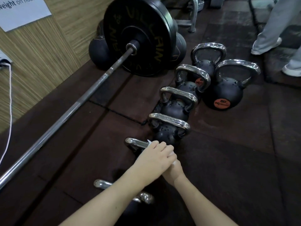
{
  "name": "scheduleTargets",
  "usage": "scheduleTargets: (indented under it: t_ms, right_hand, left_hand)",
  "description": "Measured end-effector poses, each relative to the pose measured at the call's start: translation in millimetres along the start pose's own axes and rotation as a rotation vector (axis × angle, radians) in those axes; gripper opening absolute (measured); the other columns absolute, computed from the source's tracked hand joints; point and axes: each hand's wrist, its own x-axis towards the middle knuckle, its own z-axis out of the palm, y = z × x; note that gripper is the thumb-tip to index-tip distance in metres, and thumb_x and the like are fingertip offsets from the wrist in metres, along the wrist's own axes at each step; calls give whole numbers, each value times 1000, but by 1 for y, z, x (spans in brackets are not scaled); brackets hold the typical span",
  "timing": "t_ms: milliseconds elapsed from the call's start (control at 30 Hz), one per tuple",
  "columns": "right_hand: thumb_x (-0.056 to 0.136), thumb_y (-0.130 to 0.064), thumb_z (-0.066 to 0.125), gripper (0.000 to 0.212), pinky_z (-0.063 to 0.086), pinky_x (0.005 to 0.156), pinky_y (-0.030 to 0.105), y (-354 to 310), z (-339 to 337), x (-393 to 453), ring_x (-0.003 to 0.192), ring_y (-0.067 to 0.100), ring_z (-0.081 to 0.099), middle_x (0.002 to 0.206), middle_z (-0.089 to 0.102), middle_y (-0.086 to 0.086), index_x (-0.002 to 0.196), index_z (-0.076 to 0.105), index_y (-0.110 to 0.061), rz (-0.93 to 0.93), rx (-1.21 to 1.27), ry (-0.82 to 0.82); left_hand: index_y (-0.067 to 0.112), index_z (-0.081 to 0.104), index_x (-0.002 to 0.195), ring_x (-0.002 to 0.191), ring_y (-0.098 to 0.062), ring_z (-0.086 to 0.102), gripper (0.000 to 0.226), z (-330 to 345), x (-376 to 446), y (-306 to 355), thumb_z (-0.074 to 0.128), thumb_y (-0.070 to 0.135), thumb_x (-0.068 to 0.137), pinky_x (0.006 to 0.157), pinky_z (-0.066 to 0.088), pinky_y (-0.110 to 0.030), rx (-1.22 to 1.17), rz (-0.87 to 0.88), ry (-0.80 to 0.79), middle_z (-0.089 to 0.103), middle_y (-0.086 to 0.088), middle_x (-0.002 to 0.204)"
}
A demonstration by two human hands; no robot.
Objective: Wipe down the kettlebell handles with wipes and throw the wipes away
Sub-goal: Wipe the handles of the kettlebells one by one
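Kettlebells (172, 111) are lined up close along the floor, so each handle can be reached in turn. A white wipe (149, 141) is pressed around one chrome handle (137, 143) by the closed left hand (156, 154); the right hand (175, 168) is tucked beneath, its grip hidden.

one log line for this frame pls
step: wiping handle | left hand: on wipe over kettlebell handle | right hand: tucked under left, grip hidden | kettlebells farther along the row: untouched

Chrome handles (168, 121) on black kettlebells (224, 93), orange labels (221, 103); white wipe (149, 141); wood-grain wall (40, 51).
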Motion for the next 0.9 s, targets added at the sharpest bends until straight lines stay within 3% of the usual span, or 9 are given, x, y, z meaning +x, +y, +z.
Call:
scheduleTargets:
  t_ms: [133, 233, 267, 333, 433, 567, 700, 800, 900]
  right_hand:
    - [101, -22, 55, 23, 59, 59, 35, 9, -4, 7, 71, 23, 70, 82, 73, 12, 94, 71, -7, 110, 98, 17]
    - [83, -26, 76, 14, 57, 79, 45, 7, -3, 8, 87, 21, 66, 96, 71, 9, 95, 73, -18, 61, -34, -41]
    - [69, -23, 83, 26, 57, 82, 45, 7, -5, 8, 89, 19, 63, 100, 68, 7, 93, 72, -24, 35, -80, -45]
    - [59, -15, 83, 31, 58, 75, 36, 11, -8, 5, 87, 18, 60, 102, 65, 7, 88, 72, -21, -16, -172, -52]
    - [69, 0, 85, 52, 52, 70, 10, 18, -13, 13, 84, 2, 64, 105, 70, -1, 111, 64, -23, -32, -267, -32]
    - [55, -38, 89, 79, 52, 98, 28, 18, -39, 20, 107, 5, 63, 115, 67, -12, 125, 53, -40, -54, -516, -88]
    - [68, -31, 89, 76, 49, 103, 32, 9, -76, 34, 121, 16, 58, 128, 58, -4, 133, 49, -27, -38, -599, 10]
    - [71, -29, 90, 87, 46, 107, 33, -4, -92, 45, 127, 16, 53, 133, 53, -7, 143, 40, -27, -41, -550, 35]
    - [70, -33, 90, 92, 42, 111, 32, -12, -95, 54, 123, 9, 48, 127, 50, -19, 145, 38, -36, -69, -444, 12]
  left_hand:
    - [19, 54, 131, 90, -23, 52, 36, -13, -12, -17, 41, 40, 105, 84, 46, -41, -74, -117, 17, 54, 0, 103]
    - [19, 58, 134, 92, -23, 57, 45, -12, -23, -28, 42, 49, 105, 88, 48, -41, -141, -178, 81, 60, 1, 106]
    - [19, 60, 131, 93, -23, 58, 44, -12, -27, -34, 43, 49, 104, 88, 49, -41, -145, -212, 81, 61, 2, 106]
    - [20, 63, 124, 93, -22, 57, 43, -16, -33, -42, 40, 50, 104, 90, 48, -41, -159, -293, 38, 61, 4, 105]
    - [28, 60, 112, 93, -17, 52, 38, -20, -41, -56, 29, 50, 107, 90, 45, -39, -252, -453, -28, 53, 11, 100]
    - [37, 71, 91, 93, -9, 62, 45, -26, -44, -70, 32, 28, 112, 89, 50, -33, -795, -858, 47, 70, 17, 93]
    - [16, 70, 83, 100, -31, 70, 43, -24, -27, -95, 40, 37, 106, 94, 54, -44, -975, -1379, 172, 75, -3, 91]
    - [6, 72, 112, 114, -35, 66, 51, -30, -2, -110, 39, 44, 104, 103, 51, -43, -1089, -1553, 357, 74, -12, 111]
    - [-2, 60, 135, 126, -42, 59, 53, -30, 29, -121, 36, 38, 110, 102, 49, -45, -1211, -1604, 369, 63, -24, 135]
